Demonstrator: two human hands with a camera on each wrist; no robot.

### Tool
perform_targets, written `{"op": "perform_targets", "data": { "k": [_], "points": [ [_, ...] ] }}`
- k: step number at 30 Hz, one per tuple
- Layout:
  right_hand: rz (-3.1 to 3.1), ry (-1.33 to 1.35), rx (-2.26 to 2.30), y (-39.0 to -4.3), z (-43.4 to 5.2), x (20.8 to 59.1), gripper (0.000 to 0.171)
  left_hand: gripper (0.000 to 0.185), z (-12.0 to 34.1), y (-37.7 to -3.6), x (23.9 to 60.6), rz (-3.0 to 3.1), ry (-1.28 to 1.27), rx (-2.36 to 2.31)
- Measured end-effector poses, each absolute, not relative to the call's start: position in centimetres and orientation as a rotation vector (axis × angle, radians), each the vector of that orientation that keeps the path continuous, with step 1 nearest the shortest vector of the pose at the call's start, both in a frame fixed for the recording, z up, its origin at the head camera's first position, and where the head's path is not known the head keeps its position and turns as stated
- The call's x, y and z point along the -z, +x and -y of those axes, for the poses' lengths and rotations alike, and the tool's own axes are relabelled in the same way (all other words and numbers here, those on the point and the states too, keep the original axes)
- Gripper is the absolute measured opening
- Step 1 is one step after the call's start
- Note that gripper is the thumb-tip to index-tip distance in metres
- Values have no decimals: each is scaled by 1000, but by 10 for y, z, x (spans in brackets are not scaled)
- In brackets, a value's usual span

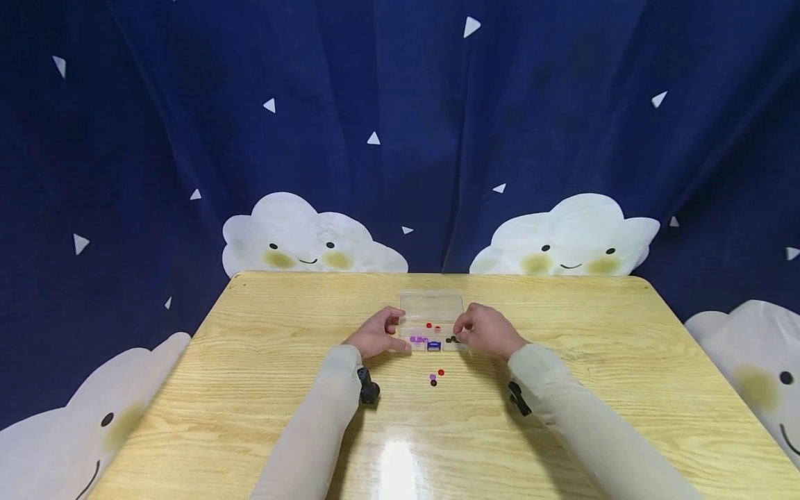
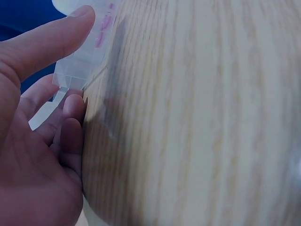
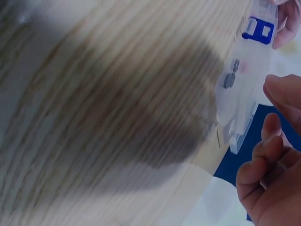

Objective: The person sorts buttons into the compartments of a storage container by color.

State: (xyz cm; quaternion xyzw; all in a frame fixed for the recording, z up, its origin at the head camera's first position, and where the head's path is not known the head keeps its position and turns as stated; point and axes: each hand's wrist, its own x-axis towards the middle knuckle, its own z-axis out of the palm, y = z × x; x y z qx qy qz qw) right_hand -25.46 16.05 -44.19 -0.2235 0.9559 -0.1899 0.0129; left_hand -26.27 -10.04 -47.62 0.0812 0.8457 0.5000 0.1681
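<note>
Left hand [image 1: 375, 335] curled round the left end of a small clear plastic compartment box [image 1: 432, 321], thumb laid along its near edge and fingers [image 2: 70, 123] tucked against the side wall, so a closed grip on the box. Right hand [image 1: 487, 331] likewise closed on the right end, thumb and fingertips [image 3: 282, 92] pinching the corner. Box therefore lying directly between the two grips, flat on the light wooden table [image 1: 262, 361], lid hinged back toward the far edge. Inside, counted: a cluster of purple beads [image 1: 417, 339] in the left compartment, number not clear; one blue rectangular piece [image 1: 434, 345] in the middle; two or so dark round beads [image 1: 451, 339] on the right; two red beads [image 1: 432, 326] further back. Just nearer than the box, loose on the table and apart from both hands: three small beads [image 1: 435, 377], one red, one purple, one dark. Box well clear of every table edge, with broad bare wood left, right and toward the body. Beyond the far edge, a dark blue curtain [image 1: 400, 125] printed with white clouds and triangles.
</note>
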Motion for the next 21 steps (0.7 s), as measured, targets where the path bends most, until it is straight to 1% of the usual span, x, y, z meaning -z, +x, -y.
{"op": "perform_targets", "data": {
  "k": [9, 13, 21],
  "points": [
    [-2939, -926, 635, -237, -154, 443, 8, 76, 100, -264, 477, -2375, 239, -1444],
    [-2900, -957, 624, -229, -149, 445, 8, 76, 100, -263, 478, -2373, 219, -1444],
    [-2858, -1014, 618, -219, -142, 445, 3, 75, 100, -264, 477, -2383, 231, -1454]
  ]
}}
